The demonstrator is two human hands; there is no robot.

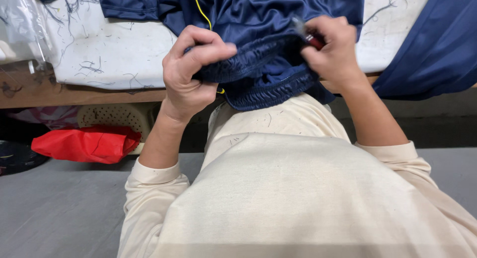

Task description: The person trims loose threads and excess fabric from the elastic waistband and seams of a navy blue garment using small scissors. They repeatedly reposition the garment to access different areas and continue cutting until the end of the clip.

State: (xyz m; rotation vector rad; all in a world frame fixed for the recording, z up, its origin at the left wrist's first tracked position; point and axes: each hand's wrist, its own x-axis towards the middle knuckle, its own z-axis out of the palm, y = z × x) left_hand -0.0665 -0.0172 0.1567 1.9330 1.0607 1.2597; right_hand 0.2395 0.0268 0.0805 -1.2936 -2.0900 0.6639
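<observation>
Head view: a person in a cream long-sleeved top [298, 188] works a pair of navy shorts [263, 64] at the near edge of a white worktop [109, 54], seen from above. The left hand [194, 69] is closed tight on the gathered elastic waistband [258, 86], fingers curled over the top of the fold and thumb tucked beneath, bunching the fabric just beside the palm. The right hand [333, 49] is also closed, its fingertips pinched together on a small tool with a dark red grip [312, 38] and a pale metal tip that points toward the left hand; what kind of tool it is cannot be told. The waistband stretches between the two hands, touching both, and hangs over the worktop's edge above the person's chest. A thin yellow line of piping [201, 9] runs down the shorts just beyond the left hand.

More navy cloth [437, 44] drapes off the worktop on the outer side of the right hand. The worktop's white cover is marked with dark scribbles and loose threads beyond the left hand. Farther out on that side lies clear plastic wrapping [20, 24]. Below the left forearm, under the worktop, a red bag [84, 144] rests against a cream perforated basket [114, 116] on the grey floor [54, 208].
</observation>
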